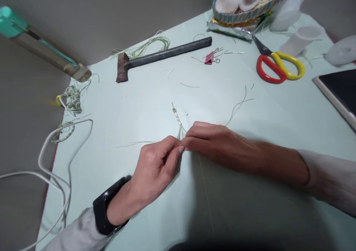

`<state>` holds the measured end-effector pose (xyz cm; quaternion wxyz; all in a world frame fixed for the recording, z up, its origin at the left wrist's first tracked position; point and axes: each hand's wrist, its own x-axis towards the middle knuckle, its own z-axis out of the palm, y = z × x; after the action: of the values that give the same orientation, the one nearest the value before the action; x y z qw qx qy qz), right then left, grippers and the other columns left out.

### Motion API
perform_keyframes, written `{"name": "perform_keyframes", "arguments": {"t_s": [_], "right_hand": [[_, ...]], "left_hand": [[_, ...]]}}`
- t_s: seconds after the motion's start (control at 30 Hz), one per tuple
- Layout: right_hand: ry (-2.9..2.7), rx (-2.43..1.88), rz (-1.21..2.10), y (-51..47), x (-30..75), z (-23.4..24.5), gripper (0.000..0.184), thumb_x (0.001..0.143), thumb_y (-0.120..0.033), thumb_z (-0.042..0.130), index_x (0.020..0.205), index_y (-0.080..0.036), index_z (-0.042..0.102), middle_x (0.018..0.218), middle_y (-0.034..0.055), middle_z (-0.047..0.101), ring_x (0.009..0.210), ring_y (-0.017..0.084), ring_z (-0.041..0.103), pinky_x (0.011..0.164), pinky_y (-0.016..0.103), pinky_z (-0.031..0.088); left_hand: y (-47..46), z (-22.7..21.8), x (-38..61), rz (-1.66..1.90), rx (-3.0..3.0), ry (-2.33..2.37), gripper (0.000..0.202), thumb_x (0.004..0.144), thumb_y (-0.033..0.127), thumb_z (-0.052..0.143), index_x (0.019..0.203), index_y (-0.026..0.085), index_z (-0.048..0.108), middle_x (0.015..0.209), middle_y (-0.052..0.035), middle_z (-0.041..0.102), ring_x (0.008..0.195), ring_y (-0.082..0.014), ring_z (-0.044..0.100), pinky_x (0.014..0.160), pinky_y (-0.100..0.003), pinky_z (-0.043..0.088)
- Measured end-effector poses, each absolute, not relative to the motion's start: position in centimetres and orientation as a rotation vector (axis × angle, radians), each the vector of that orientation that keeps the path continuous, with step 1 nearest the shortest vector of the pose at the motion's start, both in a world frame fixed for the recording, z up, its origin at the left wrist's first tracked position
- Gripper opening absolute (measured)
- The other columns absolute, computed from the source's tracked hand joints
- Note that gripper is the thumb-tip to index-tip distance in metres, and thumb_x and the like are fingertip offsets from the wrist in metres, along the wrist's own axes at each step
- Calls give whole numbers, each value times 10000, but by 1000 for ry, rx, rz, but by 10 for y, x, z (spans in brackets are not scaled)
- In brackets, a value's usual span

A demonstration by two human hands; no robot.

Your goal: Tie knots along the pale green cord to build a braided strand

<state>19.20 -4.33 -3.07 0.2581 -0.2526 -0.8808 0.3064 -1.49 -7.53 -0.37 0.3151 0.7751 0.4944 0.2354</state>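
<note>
At the near edge, toward 7 o'clock from the work, a black watch [107,206] sits on the wrist of the left hand [155,165]. The thumb and forefinger of that hand are closed to a narrow pinch on a bunch of pale green strands [177,118]. The right hand [214,141] comes in from 3 o'clock, its fingers laid flat and close together, tips pinching the same strands, so the 2 hands touch at the fingertips. The strands lie at the middle of a pale green sheet [139,95]. They are thin, grass-like fibres, knotted or plaited for a short stretch that runs toward 12 o'clock from the fingers. Loose ends trail toward 6 and 9 o'clock, partly hidden under the hands. A separate loose fibre [239,104] curls at 2 o'clock, apart from the right hand. At 9 o'clock a white cable [55,162] loops over the sheet's edge, with a small coil of green cord [72,99] beyond it. Farther out, a rusty hammer [164,54] lies at 11 to 12 o'clock, a pink binder clip [209,57] just past its handle end. Red and yellow scissors [278,65] lie at 2 o'clock, and a dark tablet [339,91] at 3 o'clock. Farthest, a woven basket [244,15] holding plastic lids stands at 1 o'clock.
</note>
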Motion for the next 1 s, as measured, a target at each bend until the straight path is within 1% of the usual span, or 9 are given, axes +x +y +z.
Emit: {"name": "perform_keyframes", "arguments": {"t_s": [0.17, 0.3, 0.37, 0.43, 0.57, 0.77, 0.83, 0.93, 1.0], "right_hand": [[-2237, -883, 1015, -44, 191, -28, 276, 1052, -280, 464, 789, -200, 495, 739, -36, 486, 643, 83, 486, 589, 216, 416], [-2342, -729, 812, -43, 194, -31, 207, 1025, -137, 413, 897, -186, 568, 780, -8, 520, 673, 105, 476, 588, 231, 399], [-2441, -627, 659, -42, 197, -31, 247, 997, -61, 376, 954, -157, 599, 803, 17, 539, 695, 120, 469, 600, 241, 403], [-2511, -585, 599, -41, 199, -29, 266, 982, -43, 365, 977, -142, 613, 827, 36, 556, 718, 131, 473, 626, 248, 421], [-2543, -605, 662, -40, 199, -28, 286, 986, -50, 350, 999, -153, 617, 890, 59, 589, 763, 138, 510, 682, 256, 456], [-2458, -641, 731, -39, 195, -31, 225, 1009, -116, 436, 902, -159, 629, 875, 53, 615, 777, 131, 534, 703, 253, 460], [-2432, -623, 746, -38, 195, -32, 214, 1005, -122, 456, 894, -158, 635, 875, 52, 630, 785, 133, 544, 706, 255, 460], [-2401, -619, 775, -38, 195, -34, 209, 1002, -127, 475, 895, -154, 652, 883, 55, 654, 794, 134, 563, 706, 258, 458], [-2378, -643, 796, -38, 194, -33, 209, 1000, -135, 489, 879, -161, 658, 871, 47, 663, 789, 132, 571, 699, 255, 456]], "left_hand": [[-75, -2, -18, 558, 1973, 1316, 200, 982, 181, 526, 799, 180, 607, 562, 79, 483, 490, -70, 403, 483, -200, 329], [-75, -3, -19, 520, 1981, 1358, 168, 988, 223, 545, 871, 191, 660, 549, 83, 476, 466, -76, 391, 469, -212, 333], [-73, -2, -21, 519, 2029, 1381, 128, 981, 237, 571, 956, 197, 690, 543, 86, 478, 459, -80, 400, 469, -216, 345], [-70, 2, -24, 525, 2104, 1389, 135, 967, 241, 603, 1042, 202, 708, 580, 75, 555, 478, -88, 446, 492, -227, 376], [-60, 17, -37, 574, 2221, 1365, 122, 955, 219, 622, 938, 237, 741, 809, 14, 748, 673, -138, 639, 613, -275, 461], [-30, 12, -61, 793, 2435, 1494, 103, 934, 268, 676, 861, 273, 748, 762, 0, 736, 714, -196, 606, 754, -376, 496], [-21, 2, -66, 797, 2454, 1590, 100, 939, 253, 663, 901, 255, 754, 854, -24, 759, 836, -217, 655, 827, -387, 514], [-24, -1, -67, 696, 2482, 1743, 216, 928, 233, 660, 1134, 231, 728, 1184, -56, 724, 1101, -264, 646, 934, -407, 500], [-39, 6, -59, 594, 2549, 1789, 180, 958, 250, 600, 1077, 217, 731, 1066, -55, 719, 1005, -243, 647, 849, -364, 506]]}}
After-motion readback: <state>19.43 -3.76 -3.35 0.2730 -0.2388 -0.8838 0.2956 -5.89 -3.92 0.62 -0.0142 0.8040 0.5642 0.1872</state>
